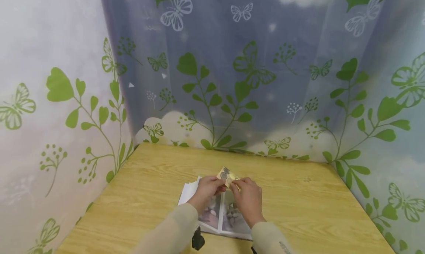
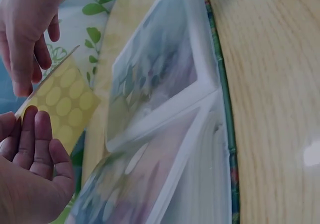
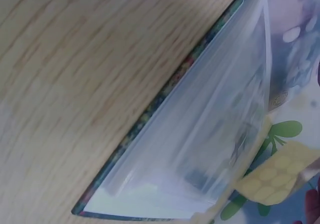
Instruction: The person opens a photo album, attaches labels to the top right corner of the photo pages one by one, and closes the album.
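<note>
Both hands hold a small yellowish sheet of round stickers (image 1: 224, 175) above an open photo album (image 1: 220, 219). My left hand (image 1: 207, 190) pinches the sheet's left side between thumb and fingers. At the sheet's right edge, the thumb and index finger of my right hand (image 1: 248, 197) pinch it. Rows of circles show on the face of the sheet (image 2: 70, 101) in the left wrist view. The album (image 2: 150, 129) lies spread with photos in clear sleeves. In the right wrist view the sheet (image 3: 275, 176) bends, and only a few fingers (image 3: 313, 204) show.
The album rests on a wood-grain table (image 1: 299, 195). A curtain (image 1: 212, 80) printed with leaves and butterflies hangs behind the table and along both sides. A small black object (image 1: 198, 240) is by the left sleeve (image 1: 176, 228).
</note>
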`<state>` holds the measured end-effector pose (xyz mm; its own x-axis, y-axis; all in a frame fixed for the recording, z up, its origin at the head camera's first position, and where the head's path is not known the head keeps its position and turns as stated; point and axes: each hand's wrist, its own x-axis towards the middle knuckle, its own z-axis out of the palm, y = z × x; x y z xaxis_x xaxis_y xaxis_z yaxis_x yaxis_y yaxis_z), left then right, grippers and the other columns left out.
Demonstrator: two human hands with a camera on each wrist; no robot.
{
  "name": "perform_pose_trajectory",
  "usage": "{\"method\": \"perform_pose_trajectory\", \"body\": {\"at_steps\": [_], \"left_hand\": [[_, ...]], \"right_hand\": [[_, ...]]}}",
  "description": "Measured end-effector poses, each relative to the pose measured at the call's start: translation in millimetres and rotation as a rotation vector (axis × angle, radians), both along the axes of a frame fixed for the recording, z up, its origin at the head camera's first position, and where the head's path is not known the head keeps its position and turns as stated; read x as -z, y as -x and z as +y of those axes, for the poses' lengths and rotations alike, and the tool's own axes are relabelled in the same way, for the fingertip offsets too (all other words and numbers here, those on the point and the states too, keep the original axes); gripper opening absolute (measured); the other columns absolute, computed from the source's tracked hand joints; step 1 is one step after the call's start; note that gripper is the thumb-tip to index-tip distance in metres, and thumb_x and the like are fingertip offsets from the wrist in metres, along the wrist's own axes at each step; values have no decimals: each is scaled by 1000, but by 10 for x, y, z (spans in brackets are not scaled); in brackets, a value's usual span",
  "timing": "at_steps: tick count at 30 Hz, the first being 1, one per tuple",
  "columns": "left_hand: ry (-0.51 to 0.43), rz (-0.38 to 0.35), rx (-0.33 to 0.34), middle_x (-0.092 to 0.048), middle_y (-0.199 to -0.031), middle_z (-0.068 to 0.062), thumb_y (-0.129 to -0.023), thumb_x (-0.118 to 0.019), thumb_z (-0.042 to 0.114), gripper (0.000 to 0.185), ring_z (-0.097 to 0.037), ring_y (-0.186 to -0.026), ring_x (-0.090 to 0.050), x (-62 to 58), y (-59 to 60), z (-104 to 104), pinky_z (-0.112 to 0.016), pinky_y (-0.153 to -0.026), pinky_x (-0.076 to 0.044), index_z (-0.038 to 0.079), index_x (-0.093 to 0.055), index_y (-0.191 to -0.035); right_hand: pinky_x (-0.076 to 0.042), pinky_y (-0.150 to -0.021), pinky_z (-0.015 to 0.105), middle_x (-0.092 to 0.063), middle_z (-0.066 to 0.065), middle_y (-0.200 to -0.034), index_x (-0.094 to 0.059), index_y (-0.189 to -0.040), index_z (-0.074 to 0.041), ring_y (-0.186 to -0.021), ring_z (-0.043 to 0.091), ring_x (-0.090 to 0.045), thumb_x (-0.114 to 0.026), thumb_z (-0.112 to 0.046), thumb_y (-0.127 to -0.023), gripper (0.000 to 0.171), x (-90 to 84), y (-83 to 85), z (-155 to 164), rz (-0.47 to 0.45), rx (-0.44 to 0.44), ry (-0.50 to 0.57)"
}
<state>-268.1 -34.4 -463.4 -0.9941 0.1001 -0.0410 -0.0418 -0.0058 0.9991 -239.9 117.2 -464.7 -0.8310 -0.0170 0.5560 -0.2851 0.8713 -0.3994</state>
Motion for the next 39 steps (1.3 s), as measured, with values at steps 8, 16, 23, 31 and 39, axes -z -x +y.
{"method": "perform_pose_trajectory", "body": {"at_steps": [8,16,23,31,39], "left_hand": [[16,-1,93,-74,-93,-11,-100,-58,19,25,-22,-87,-71,12,-26,50,-44,-83,-54,-2,-70,-96],[16,-22,118,-74,-92,-8,-100,-60,20,24,-20,-85,-70,-5,-24,71,-44,-85,-52,-1,-69,-91],[29,-17,138,-73,-94,-8,-100,-59,20,24,-21,-88,-70,3,-23,62,-48,-87,-51,-1,-68,-92],[60,-20,135,-72,-94,-6,-99,-61,20,23,-21,-88,-70,27,-30,61,-51,-89,-50,-1,-69,-93],[62,-15,109,-73,-94,-17,-99,-60,16,22,-23,-86,-71,11,-37,14,-43,-82,-51,-3,-68,-92]], "right_hand": [[-45,-77,52,-73,1,-93,-79,-99,-17,-86,23,-66,-69,-35,-93,22,-4,19,-2,-107,6,84],[-52,-66,39,-72,-2,-84,-79,-96,-13,-75,16,-65,-69,-32,-94,22,-16,50,10,-219,-9,228],[-51,-65,37,-73,1,-85,-78,-96,-9,-75,15,-64,-68,-28,-94,21,-39,42,4,-303,-11,335],[-50,-64,35,-73,4,-89,-77,-99,-5,-74,16,-61,-65,-22,-96,21,-35,38,44,-357,-13,408],[-52,-71,41,-73,7,-87,-77,-95,-3,-80,22,-64,-63,-19,-95,21,-10,62,112,-324,45,458]]}}
